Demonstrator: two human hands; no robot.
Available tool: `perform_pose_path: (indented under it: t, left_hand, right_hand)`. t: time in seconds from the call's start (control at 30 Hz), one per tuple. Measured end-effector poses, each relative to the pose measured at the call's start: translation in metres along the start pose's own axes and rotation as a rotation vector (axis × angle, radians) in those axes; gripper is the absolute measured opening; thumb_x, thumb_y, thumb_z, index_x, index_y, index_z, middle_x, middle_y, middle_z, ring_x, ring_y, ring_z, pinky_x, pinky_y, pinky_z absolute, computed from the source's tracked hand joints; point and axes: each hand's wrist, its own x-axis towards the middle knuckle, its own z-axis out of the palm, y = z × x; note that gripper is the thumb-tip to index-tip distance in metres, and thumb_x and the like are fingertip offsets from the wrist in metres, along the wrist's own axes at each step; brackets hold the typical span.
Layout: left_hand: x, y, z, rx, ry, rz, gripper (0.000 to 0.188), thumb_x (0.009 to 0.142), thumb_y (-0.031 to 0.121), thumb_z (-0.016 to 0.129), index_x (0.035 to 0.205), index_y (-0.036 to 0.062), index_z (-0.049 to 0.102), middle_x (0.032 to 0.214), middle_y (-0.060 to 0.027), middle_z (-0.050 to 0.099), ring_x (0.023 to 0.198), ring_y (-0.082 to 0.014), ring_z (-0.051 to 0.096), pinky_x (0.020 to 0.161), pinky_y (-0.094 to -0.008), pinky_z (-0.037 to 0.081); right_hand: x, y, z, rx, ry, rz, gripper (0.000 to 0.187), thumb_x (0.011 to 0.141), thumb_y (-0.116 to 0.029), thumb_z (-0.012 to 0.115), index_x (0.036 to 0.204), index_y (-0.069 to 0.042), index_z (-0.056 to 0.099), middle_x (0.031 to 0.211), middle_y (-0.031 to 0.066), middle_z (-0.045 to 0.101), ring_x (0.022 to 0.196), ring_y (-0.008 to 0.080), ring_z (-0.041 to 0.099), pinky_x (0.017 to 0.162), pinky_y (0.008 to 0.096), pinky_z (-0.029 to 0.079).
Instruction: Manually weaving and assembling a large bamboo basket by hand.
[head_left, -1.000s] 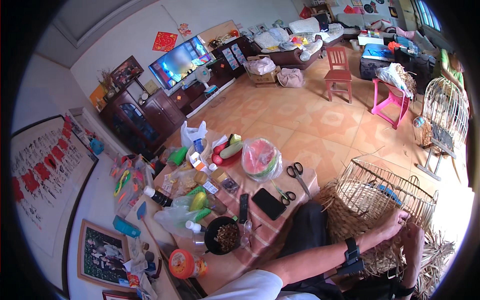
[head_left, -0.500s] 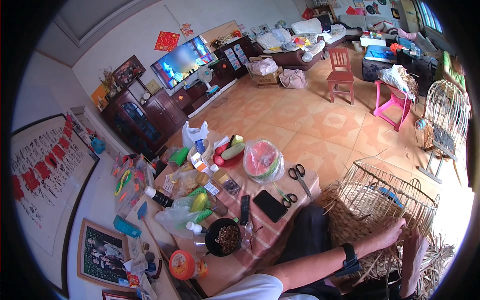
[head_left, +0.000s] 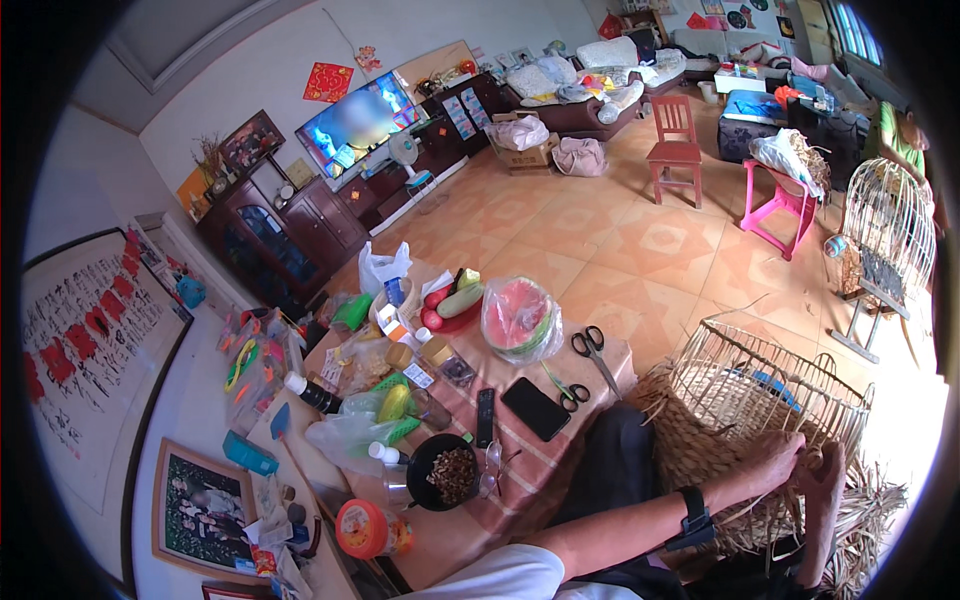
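A large half-woven basket (head_left: 700, 425) stands at my right, its lower wall plaited from dried straw and its upper part bare pale ribs. At its near side my left hand (head_left: 772, 462) is closed, a dark watch (head_left: 694, 515) on that wrist. Close beside it my right hand (head_left: 824, 478) is also closed, fingertips drawn together near the left fingers. Both pinch straw strands at the basket's woven edge, though the fingers hide most of what they grip. Loose dried straw (head_left: 875, 530) hangs and lies in a tangle below and right of my hands.
Left of my knee, a table holds large scissors (head_left: 597, 358), small scissors (head_left: 574, 398), a black phone (head_left: 536, 408), a wrapped watermelon half (head_left: 522, 320) and a black bowl (head_left: 442, 472). Beyond stand a red chair (head_left: 676, 150), a pink stool (head_left: 779, 205) and another person beside a rib frame (head_left: 888, 225).
My right hand has turned slightly and come up closer to my left hand. The left hand stays at the basket's edge. The whole view has shifted a little.
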Motion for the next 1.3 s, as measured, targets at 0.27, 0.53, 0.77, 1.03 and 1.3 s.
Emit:
perform_pose_path:
  t: [0.27,0.53,0.77,1.03,1.3]
  left_hand:
    - [-0.001,0.004,-0.006,0.02,-0.007,0.032,0.009,0.091,0.008,0.065,0.099,0.0028,0.066,0.088,-0.0206,0.071,0.09,-0.0414,0.07,0.08,-0.0525,0.053]
    - [-0.004,-0.001,-0.002,-0.006,0.06,0.056,0.008,0.087,0.007,0.068,0.094,0.0035,0.065,0.084,-0.0202,0.07,0.086,-0.0416,0.069,0.079,-0.0532,0.053]
    - [-0.003,-0.006,0.004,-0.018,0.034,0.047,0.009,0.087,0.007,0.068,0.095,0.003,0.065,0.084,-0.0207,0.068,0.087,-0.0421,0.068,0.079,-0.0535,0.053]
    - [-0.002,-0.001,0.0,-0.03,0.002,0.018,0.008,0.088,0.006,0.067,0.094,0.002,0.064,0.085,-0.0218,0.068,0.088,-0.0426,0.068,0.081,-0.0546,0.052]
    - [-0.004,0.0,-0.005,-0.004,0.008,0.031,0.011,0.088,0.005,0.068,0.098,0.0011,0.066,0.086,-0.0229,0.07,0.089,-0.0431,0.07,0.081,-0.0531,0.053]
  right_hand:
    - [0.036,-0.021,-0.018,-0.454,0.314,-0.354,0.011,0.078,0.012,0.058,0.083,0.005,0.05,0.086,0.0174,0.048,0.076,0.0337,0.052,0.068,0.0433,0.045]
    - [0.019,0.024,-0.016,0.101,0.076,0.092,0.029,0.108,-0.032,0.058,0.107,-0.003,0.065,0.081,0.0019,0.056,0.075,0.0098,0.049,0.064,0.0275,0.04]
    - [0.023,0.073,-0.011,0.172,0.147,0.14,0.032,0.108,-0.028,0.056,0.083,-0.007,0.058,0.058,-0.0017,0.049,0.045,0.0085,0.044,0.041,0.029,0.032]
    - [0.047,0.031,-0.069,0.242,0.333,0.134,0.024,0.109,-0.032,0.054,0.099,-0.012,0.063,0.058,-0.0064,0.043,0.043,0.0041,0.04,0.037,0.0244,0.025]
    - [0.018,0.031,-0.021,0.581,0.135,0.292,0.029,0.109,-0.038,0.058,0.105,-0.01,0.063,0.074,0.0023,0.067,0.051,0.0111,0.062,0.041,0.0243,0.044]
